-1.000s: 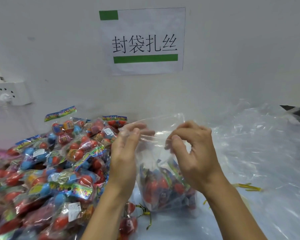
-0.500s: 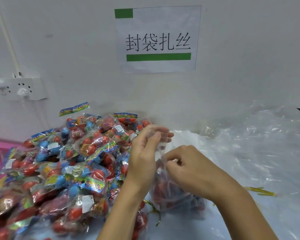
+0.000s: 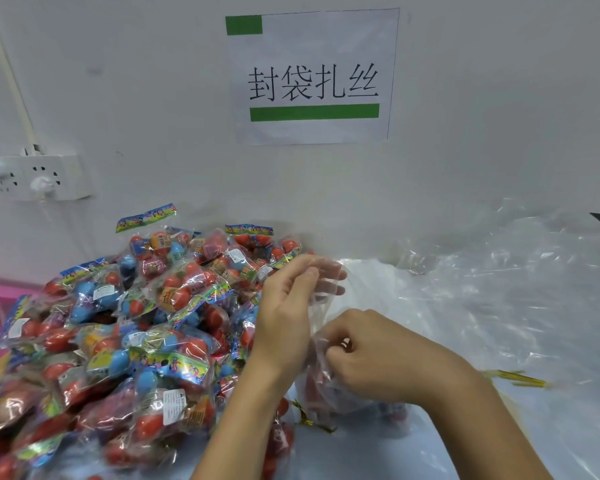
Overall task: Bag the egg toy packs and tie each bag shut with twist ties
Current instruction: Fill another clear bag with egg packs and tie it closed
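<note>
A clear plastic bag [image 3: 329, 393] with red egg toys inside stands on the table at centre. My left hand [image 3: 288, 310] pinches the bag's upper film, fingers raised. Lower and to the right, my right hand [image 3: 371, 355] gathers the bag's neck in closed fingers. A big heap of egg toy packs [image 3: 125, 327] in red, blue and orange fills the left side. A gold twist tie [image 3: 309, 419] lies by the bag's foot, and more gold twist ties [image 3: 515, 377] lie at the right.
A pile of empty clear bags [image 3: 499, 289] covers the right half of the table. The white wall behind carries a paper sign [image 3: 312, 77] and a power socket [image 3: 39, 178] at the left. A pink edge [image 3: 0, 292] shows at far left.
My right hand has dropped from the bag's mouth down to its neck and bunched the film. My left hand stayed high on the film. The view shifted left.
</note>
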Tool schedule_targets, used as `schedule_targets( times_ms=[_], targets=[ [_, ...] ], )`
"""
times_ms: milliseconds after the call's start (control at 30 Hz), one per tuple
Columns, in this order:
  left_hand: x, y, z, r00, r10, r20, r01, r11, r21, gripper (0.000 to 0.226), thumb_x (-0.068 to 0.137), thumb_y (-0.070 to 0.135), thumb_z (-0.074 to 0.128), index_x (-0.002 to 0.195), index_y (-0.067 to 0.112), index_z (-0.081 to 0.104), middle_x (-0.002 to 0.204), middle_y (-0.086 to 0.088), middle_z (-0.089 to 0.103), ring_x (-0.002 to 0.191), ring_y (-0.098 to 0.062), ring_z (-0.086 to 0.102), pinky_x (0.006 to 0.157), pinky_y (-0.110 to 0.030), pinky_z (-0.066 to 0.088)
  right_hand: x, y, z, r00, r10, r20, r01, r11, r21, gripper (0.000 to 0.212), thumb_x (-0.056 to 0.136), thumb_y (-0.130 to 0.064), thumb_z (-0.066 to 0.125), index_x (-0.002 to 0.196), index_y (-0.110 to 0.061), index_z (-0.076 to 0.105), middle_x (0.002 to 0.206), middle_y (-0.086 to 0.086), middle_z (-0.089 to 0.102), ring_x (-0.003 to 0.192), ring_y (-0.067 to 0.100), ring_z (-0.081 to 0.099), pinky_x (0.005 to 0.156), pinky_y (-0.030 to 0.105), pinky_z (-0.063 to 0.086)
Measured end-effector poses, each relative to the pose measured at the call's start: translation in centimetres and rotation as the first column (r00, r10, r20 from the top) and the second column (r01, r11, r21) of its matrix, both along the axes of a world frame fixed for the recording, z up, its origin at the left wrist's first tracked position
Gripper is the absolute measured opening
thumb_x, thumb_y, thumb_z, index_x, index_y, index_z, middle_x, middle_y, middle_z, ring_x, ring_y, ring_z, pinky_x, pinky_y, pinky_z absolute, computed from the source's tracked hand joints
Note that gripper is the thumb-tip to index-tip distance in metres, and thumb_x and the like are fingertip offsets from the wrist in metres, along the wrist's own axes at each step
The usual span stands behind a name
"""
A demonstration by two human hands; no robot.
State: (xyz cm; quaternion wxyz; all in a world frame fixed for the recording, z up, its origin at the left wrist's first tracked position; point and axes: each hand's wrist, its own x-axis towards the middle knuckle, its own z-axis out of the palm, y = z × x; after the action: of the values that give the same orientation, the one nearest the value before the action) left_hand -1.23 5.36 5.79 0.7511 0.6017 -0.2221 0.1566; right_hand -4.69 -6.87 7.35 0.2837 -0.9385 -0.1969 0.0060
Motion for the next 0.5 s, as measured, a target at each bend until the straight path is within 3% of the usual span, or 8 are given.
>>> schedule_targets(
  times_ms=[133,233,333,400,500],
  targets=[
    [-0.02,-0.04,-0.02,1.000,0.008,0.026,-0.009,1.000,0.014,0.031,0.089,0.015,0.043,0.092,-0.002,0.068,0.090,-0.016,0.073,0.087,-0.036,0.067,0.082,-0.045,0.055,-0.01,0.16,-0.12,0.997,-0.081,-0.002,0.081,0.996,-0.035,0.023,0.082,-0.011,0.045,0.067,-0.001,0.060,0.059,0.007,0.056,0.055,0.020,0.045,0.057,0.041,0.045],
    [-0.09,-0.03,0.14,0.998,0.012,0.058,-0.010,0.999,-0.036,0.029,0.090,0.012,0.042,0.090,-0.006,0.065,0.086,-0.021,0.070,0.081,-0.034,0.067,0.072,-0.035,0.056,0.19,0.09,-0.06,0.987,-0.145,0.067,0.145,0.989,0.004,0.023,0.080,-0.008,0.043,0.062,0.001,0.052,0.055,0.008,0.048,0.052,0.023,0.038,0.052,0.041,0.039],
    [-0.04,0.08,0.17,0.996,0.027,0.082,-0.021,0.997,-0.074,0.029,0.091,0.010,0.041,0.090,-0.009,0.063,0.086,-0.025,0.069,0.080,-0.034,0.067,0.068,-0.024,0.052,0.29,-0.19,0.15,0.986,-0.146,0.077,0.139,0.986,0.097,0.025,0.080,-0.005,0.041,0.061,0.001,0.055,0.049,0.002,0.044,0.045,0.014,0.033,0.048,0.031,0.037],
    [-0.03,0.13,0.17,0.996,0.032,0.089,-0.024,0.996,-0.084,0.029,0.091,0.010,0.041,0.089,-0.009,0.063,0.086,-0.025,0.068,0.080,-0.033,0.066,0.068,-0.023,0.051,0.28,-0.38,0.39,0.990,-0.120,0.067,0.110,0.983,0.147,0.026,0.080,-0.003,0.041,0.057,-0.001,0.053,0.045,-0.003,0.041,0.042,0.012,0.033,0.046,0.026,0.036],
    [0.06,0.22,0.03,0.995,0.049,0.089,-0.043,0.997,-0.069,0.028,0.090,0.012,0.041,0.087,-0.003,0.065,0.086,-0.023,0.069,0.079,-0.035,0.066,0.069,-0.030,0.052,0.25,-0.42,0.51,0.997,-0.065,0.038,0.058,0.987,0.152,0.022,0.081,-0.002,0.041,0.062,0.001,0.051,0.050,0.000,0.035,0.047,0.012,0.028,0.050,0.031,0.033]
  ],
)
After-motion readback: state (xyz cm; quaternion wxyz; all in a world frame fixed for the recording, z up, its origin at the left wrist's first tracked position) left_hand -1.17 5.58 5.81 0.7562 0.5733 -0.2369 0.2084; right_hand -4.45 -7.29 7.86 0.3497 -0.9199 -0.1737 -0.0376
